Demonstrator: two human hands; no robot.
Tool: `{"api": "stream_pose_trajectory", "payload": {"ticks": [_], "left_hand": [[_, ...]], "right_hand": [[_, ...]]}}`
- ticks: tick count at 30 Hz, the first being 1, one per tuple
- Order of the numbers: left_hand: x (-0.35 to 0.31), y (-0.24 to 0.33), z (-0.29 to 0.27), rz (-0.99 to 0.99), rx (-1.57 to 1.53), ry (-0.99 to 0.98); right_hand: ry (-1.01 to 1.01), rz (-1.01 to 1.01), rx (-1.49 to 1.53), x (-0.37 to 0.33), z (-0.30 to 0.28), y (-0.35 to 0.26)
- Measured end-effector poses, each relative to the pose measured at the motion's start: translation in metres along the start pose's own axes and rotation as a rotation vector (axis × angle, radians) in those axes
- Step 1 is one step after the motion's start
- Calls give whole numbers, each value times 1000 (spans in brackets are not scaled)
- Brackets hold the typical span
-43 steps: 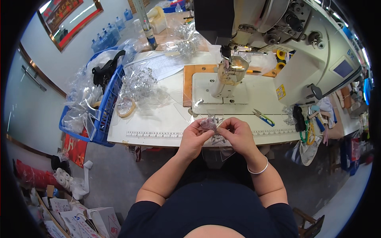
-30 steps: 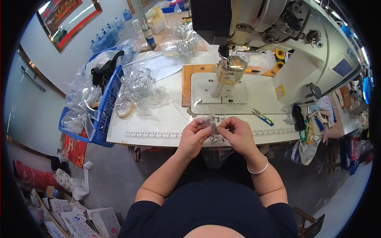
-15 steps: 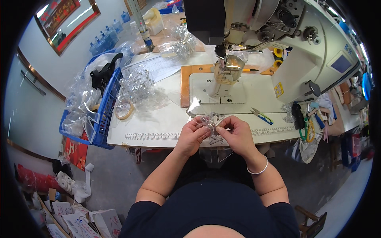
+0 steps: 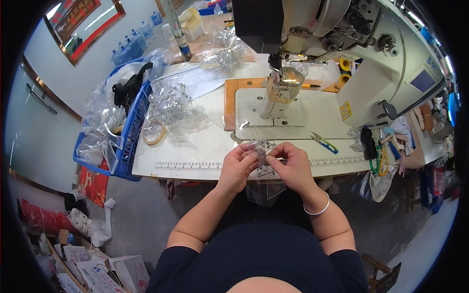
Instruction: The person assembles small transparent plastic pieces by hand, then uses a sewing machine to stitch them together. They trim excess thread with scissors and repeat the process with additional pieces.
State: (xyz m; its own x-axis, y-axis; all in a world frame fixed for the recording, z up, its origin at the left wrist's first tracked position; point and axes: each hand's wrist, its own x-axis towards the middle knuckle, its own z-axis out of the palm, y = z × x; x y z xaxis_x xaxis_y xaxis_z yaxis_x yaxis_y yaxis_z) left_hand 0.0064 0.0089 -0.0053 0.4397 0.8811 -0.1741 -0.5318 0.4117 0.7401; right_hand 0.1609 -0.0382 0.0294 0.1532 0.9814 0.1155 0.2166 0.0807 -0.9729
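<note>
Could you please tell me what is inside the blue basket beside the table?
The blue basket holds clear plastic, with a black item lying on top toward the far end. Whatever lies beneath them is covered and cannot be seen.

A pale wall [image 4: 49,63] is bounding the room at left, and a gold-edged frame [image 4: 85,29] with a red area is hanging on it. Below the frame, a glass door [image 4: 44,127] is bearing a long metal handle [image 4: 41,99]. A grey floor [image 4: 134,210] is extending beneath a white table [image 4: 195,152], beyond which a brown tabletop [image 4: 210,22] is appearing. At upper right, a strip light [image 4: 415,17] is glowing near the curved rim.
</note>
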Motion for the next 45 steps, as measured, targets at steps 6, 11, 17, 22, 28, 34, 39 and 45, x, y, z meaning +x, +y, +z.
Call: {"api": "stream_pose_trajectory", "payload": {"ticks": [6,11,17,22,28,34,39,45], "left_hand": [[0,-3,-3,6,-18,-8],[-6,-7,3,157,127,-25],[2,-3,-2,83,198,-66],[-9,2,8,105,308,-148],[-2,14,-5,62,414,-201],[2,24,-1,49,394,-285],[7,20,-7,-23,324,-212],[7,13,-5,20,383,-168]], "right_hand": [[54,-21,-67,1,3,5],[85,-40,-145,0,7,-1],[63,-51,10,3,4,8],[-121,246,354,19,-4,20],[-144,355,661,17,4,11],[-120,377,736,19,-9,25],[-83,376,766,14,-12,20],[26,54,331,5,5,23]]}}
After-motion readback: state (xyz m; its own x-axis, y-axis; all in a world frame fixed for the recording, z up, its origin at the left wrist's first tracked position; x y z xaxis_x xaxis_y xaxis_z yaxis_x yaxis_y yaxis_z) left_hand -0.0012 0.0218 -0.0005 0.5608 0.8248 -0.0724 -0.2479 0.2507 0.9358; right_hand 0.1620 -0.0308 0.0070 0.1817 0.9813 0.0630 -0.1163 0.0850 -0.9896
